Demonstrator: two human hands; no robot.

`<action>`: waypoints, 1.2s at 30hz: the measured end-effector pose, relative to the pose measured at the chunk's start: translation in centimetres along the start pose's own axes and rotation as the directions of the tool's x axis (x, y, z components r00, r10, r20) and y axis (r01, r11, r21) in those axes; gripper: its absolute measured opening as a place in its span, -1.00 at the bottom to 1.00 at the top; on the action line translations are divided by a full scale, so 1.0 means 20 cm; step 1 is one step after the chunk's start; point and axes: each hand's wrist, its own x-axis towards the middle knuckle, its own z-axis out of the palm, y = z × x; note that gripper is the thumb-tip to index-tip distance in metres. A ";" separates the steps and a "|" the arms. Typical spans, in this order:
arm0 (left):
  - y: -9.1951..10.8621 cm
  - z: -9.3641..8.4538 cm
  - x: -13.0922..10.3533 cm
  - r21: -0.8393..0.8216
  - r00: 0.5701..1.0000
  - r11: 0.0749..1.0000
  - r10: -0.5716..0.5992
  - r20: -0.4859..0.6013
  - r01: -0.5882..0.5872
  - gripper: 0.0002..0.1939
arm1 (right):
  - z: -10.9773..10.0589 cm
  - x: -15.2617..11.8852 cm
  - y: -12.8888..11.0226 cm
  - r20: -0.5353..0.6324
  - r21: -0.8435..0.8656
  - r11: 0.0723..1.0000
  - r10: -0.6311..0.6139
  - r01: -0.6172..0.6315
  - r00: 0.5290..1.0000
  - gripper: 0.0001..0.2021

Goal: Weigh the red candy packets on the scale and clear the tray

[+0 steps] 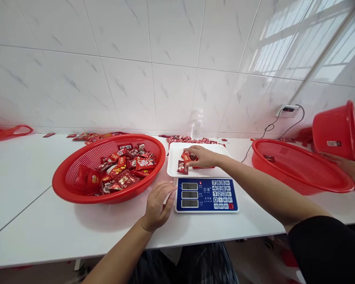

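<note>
Apparently portioning wrapped sweets by weight, with a cluster of them on the white pan of the blue price-computing scale — more of the same to the left, in the red perforated basket on the white desk. Holding the right hand low over the pan, with fingers bent down around the cluster, too covered to tell a grip from a touch. Holding the left hand just beside the scale's left edge, with fingers loosely curved, gripping nothing visible. Calling next, probably, for lifting the right hand clear — so as not to load the pan — then for reading the 3 displays and adding or removing sweets.
</note>
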 end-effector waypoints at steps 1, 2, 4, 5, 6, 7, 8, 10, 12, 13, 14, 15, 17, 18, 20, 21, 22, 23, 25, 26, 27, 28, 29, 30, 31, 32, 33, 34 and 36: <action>0.00 0.00 0.00 -0.005 1.000 1.000 0.000 0.003 0.000 -0.77 | 0.00 -0.01 0.00 0.014 0.003 1.000 -0.001 0.001 1.000 -0.20; 0.00 0.00 0.00 -0.010 1.000 1.000 0.000 0.007 0.000 -0.77 | 0.00 -0.01 0.00 0.025 -0.005 1.000 0.001 -0.001 1.000 -0.20; 0.00 0.00 0.00 -0.016 1.000 1.000 0.001 0.012 0.000 -0.77 | 0.02 -0.02 -0.02 0.035 -0.035 0.999 0.006 -0.005 0.999 -0.20; 0.00 0.00 0.01 -0.017 1.000 1.000 0.000 0.013 0.000 -0.77 | 0.03 -0.02 -0.03 0.036 -0.047 0.999 0.005 -0.003 0.999 -0.20; 0.00 0.00 0.01 -0.016 1.000 1.000 0.000 0.013 0.000 -0.77 | 0.04 -0.01 -0.05 0.036 -0.055 0.999 0.005 -0.003 0.999 -0.21; 0.00 0.00 0.01 -0.014 1.000 1.000 -0.001 0.012 0.002 -0.77 | 0.05 -0.01 -0.07 0.036 -0.057 0.998 0.007 -0.005 0.999 -0.21; 0.00 0.00 0.01 -0.013 1.000 1.000 -0.003 0.013 0.003 -0.78 | 0.06 0.00 -0.09 0.039 -0.057 0.998 0.006 -0.004 0.999 -0.22; 0.00 0.00 0.01 -0.014 1.000 1.000 -0.004 0.015 0.004 -0.78 | 0.06 0.01 -0.11 0.058 -0.053 0.999 -0.004 0.007 0.998 -0.25; 0.00 0.00 0.01 -0.016 1.000 1.000 -0.003 0.023 0.004 -0.78 | 0.06 0.02 -0.12 0.084 -0.045 0.998 -0.029 0.033 0.996 -0.33; 0.00 0.00 0.01 -0.016 1.000 1.000 -0.003 0.026 0.004 -0.79 | 0.05 0.02 -0.11 0.093 -0.039 0.998 -0.044 0.048 0.995 -0.38; 0.00 0.01 0.01 -0.017 1.000 1.000 -0.004 0.030 0.005 -0.79 | 0.04 0.01 -0.10 0.094 -0.034 0.998 -0.057 0.060 0.994 -0.43; 0.00 0.01 0.01 -0.018 1.000 1.000 -0.005 0.031 0.005 -0.79 | 0.04 0.01 -0.09 0.087 -0.028 0.997 -0.064 0.067 0.994 -0.48; 0.00 0.01 0.01 -0.027 1.000 1.000 -0.007 0.031 0.008 -0.79 | 0.02 -0.02 -0.07 0.049 -0.018 0.997 -0.074 0.075 0.996 -0.52; 0.00 0.01 0.02 -0.032 0.999 0.999 -0.009 0.030 0.010 -0.79 | 0.01 -0.05 -0.06 0.013 -0.010 0.996 -0.083 0.083 0.996 -0.53; 0.01 0.01 0.02 -0.036 1.000 0.999 -0.014 0.027 0.015 -0.80 | 0.00 -0.12 -0.05 -0.103 0.008 0.993 -0.118 0.119 0.988 -0.53; 0.01 0.01 0.02 -0.035 1.000 0.999 -0.017 0.024 0.018 -0.81 | 0.00 -0.17 -0.06 -0.189 0.015 0.990 -0.138 0.143 0.972 -0.54; 0.02 0.01 0.03 -0.033 1.000 0.999 -0.022 0.021 0.022 -0.82 | 0.00 -0.23 -0.06 -0.292 0.017 0.985 -0.158 0.170 0.943 -0.56; 0.02 0.01 0.03 -0.032 1.000 0.999 -0.026 0.015 0.026 -0.82 | 0.01 -0.29 -0.06 -0.409 0.014 0.981 -0.171 0.194 0.897 -0.58; 0.02 0.01 0.03 -0.037 0.999 0.999 -0.035 0.004 0.035 -0.82 | 0.05 -0.42 -0.05 -0.641 0.004 0.977 -0.161 0.214 0.750 -0.63; 0.02 0.01 0.03 -0.041 0.999 0.998 -0.039 0.002 0.039 -0.81 | 0.08 -0.49 -0.03 -0.743 0.005 0.979 -0.134 0.206 0.656 -0.65; 0.03 0.01 0.02 -0.046 0.999 0.998 -0.042 0.001 0.042 -0.81 | 0.11 -0.55 -0.01 -0.826 0.015 0.983 -0.091 0.184 0.556 -0.66; 0.02 0.01 0.02 -0.052 0.999 0.998 -0.043 0.003 0.043 -0.80 | 0.16 -0.60 0.02 -0.889 0.037 0.988 -0.035 0.148 0.456 -0.68; 0.02 0.01 0.02 -0.056 0.999 0.998 -0.043 0.005 0.043 -0.80 | 0.20 -0.65 0.05 -0.933 0.068 0.992 0.024 0.109 0.360 -0.70; 0.02 0.02 0.02 -0.059 0.999 0.997 -0.041 0.006 0.041 -0.80 | 0.25 -0.68 0.09 -0.957 0.108 0.992 0.084 0.072 0.279 -0.71; 0.02 0.02 0.02 -0.061 0.999 0.997 -0.038 0.007 0.038 -0.80 | 0.30 -0.71 0.13 -0.967 0.152 0.987 0.140 0.043 0.213 -0.72; 0.02 0.02 0.02 -0.063 0.999 0.997 -0.035 0.006 0.036 -0.80 | 0.34 -0.72 0.17 -0.970 0.193 0.981 0.186 0.025 0.159 -0.73; 0.02 0.03 0.02 -0.062 0.999 0.998 -0.033 0.004 0.034 -0.80 | 0.38 -0.73 0.20 -0.968 0.227 0.974 0.224 0.018 0.118 -0.73; 0.02 0.02 0.03 -0.057 0.999 0.998 -0.032 0.001 0.032 -0.79 | 0.42 -0.73 0.23 -0.965 0.251 0.968 0.249 0.022 0.083 -0.72; 0.04 0.01 0.04 -0.039 1.000 0.999 -0.027 -0.002 0.027 -0.77 | 0.47 -0.72 0.27 -0.962 0.274 0.961 0.273 0.047 0.028 -0.72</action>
